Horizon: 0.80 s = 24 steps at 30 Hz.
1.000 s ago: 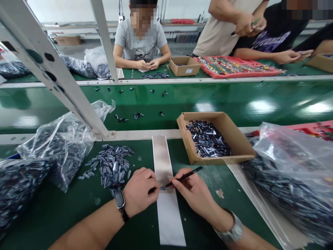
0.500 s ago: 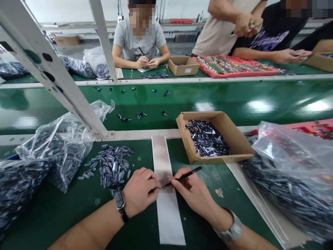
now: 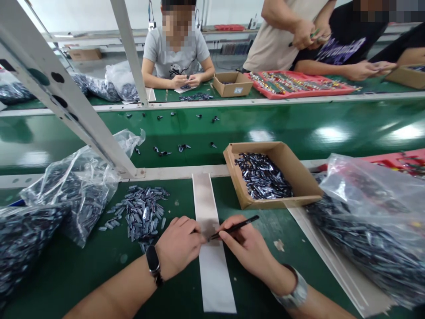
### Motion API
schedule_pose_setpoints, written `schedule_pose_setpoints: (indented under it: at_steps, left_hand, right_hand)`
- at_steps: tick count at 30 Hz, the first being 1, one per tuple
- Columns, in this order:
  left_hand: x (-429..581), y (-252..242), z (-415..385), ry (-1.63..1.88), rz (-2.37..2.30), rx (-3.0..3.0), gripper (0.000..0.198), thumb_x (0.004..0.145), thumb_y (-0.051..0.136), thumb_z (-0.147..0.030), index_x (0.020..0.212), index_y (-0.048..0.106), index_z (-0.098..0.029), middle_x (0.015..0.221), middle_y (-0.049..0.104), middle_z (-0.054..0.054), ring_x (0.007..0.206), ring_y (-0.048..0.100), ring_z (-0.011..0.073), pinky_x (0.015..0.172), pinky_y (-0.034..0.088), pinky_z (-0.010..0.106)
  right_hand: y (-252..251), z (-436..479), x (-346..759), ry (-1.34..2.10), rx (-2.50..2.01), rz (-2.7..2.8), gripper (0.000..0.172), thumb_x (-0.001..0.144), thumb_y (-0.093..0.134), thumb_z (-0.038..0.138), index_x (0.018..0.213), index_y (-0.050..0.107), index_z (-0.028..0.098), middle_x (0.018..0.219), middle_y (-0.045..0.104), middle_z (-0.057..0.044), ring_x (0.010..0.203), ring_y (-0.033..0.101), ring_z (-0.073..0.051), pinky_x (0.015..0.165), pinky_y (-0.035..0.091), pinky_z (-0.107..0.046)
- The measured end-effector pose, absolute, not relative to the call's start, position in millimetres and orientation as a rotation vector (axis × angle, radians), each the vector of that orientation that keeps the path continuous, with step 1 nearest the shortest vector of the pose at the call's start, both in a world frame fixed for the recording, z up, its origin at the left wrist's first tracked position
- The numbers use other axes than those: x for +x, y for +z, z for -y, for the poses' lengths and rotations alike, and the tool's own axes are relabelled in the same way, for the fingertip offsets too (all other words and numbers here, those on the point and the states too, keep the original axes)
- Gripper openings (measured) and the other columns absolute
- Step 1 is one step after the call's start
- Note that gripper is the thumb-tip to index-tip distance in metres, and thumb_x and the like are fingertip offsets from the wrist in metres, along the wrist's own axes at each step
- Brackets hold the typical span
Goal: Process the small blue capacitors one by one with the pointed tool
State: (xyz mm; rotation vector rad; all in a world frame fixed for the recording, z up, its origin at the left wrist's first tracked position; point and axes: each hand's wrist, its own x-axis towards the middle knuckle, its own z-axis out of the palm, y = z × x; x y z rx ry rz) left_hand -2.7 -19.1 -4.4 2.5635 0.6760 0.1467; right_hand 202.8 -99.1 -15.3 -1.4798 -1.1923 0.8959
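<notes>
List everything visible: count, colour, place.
Benches: two, green, near, far
Middle surface: one, green, between benches
Posts: two, white, left
Boxes: four, brown, near, far
Bags: several, clear, left, right
Trays: at least two, red, far, right
Small parts: many, dark, piled, boxed, scattered
Strip: one, white, centre
People: at least three, grey, beige, black clothing, opposite
Slim tool: one, black, right hand
Wristbands: two, black, silver, worn
Left hand: one, bare, centre
Right hand: one, bare, centre

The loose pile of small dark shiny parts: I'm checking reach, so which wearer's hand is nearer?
Left. The left hand is just off the near right side of the pile; the right hand is farther right, mostly beyond the long pale flat strip.
</notes>
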Motion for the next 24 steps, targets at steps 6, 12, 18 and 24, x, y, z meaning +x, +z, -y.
schedule_pose_setpoints:
  at_steps: [6, 12, 18, 24]
  left_hand:
    - [-20, 28, -4, 0.215, -1.079, 2.358, 0.013, 0.086, 0.066, -0.011, 0.097, 0.07, -0.018, 0.099, 0.068, 0.005, 0.092, 0.067, 0.0207, 0.085, 0.056, 0.032]
    - [-46, 65, -25, -0.485, -1.438, 2.441, 0.017, 0.098, 0.062, -0.023, 0.091, 0.076, -0.015, 0.101, 0.069, 0.012, 0.101, 0.068, 0.0306, 0.095, 0.054, 0.045]
    - [-32, 63, -16, -0.529, -1.26, 2.415, 0.026, 0.1, 0.055, -0.013, 0.102, 0.081, -0.015, 0.109, 0.071, 0.012, 0.109, 0.067, 0.0293, 0.098, 0.054, 0.042]
    - [-20, 58, -6, -0.499, -1.193, 2.456, 0.025, 0.099, 0.056, -0.014, 0.101, 0.081, -0.014, 0.105, 0.071, 0.012, 0.108, 0.067, 0.0292, 0.098, 0.054, 0.041]
  right_hand:
    - [-6, 98, 218, 0.577, -1.294, 1.151, 0.012, 0.091, 0.076, 0.031, 0.091, 0.065, 0.027, 0.078, 0.077, -0.001, 0.066, 0.079, -0.02, 0.057, 0.067, -0.029]
    - [13, 104, 246, 0.051, -1.285, 0.64, 0.018, 0.09, 0.079, 0.03, 0.097, 0.063, 0.031, 0.09, 0.072, 0.0, 0.082, 0.076, -0.023, 0.084, 0.067, -0.045]
    - [1, 105, 246, 0.294, -1.324, 0.813, 0.02, 0.09, 0.08, 0.036, 0.098, 0.062, 0.031, 0.091, 0.076, -0.003, 0.084, 0.08, -0.027, 0.073, 0.07, -0.046]
    - [-17, 102, 242, 0.477, -1.381, 1.068, 0.018, 0.09, 0.079, 0.039, 0.097, 0.067, 0.027, 0.089, 0.079, -0.004, 0.076, 0.081, -0.022, 0.068, 0.069, -0.034]
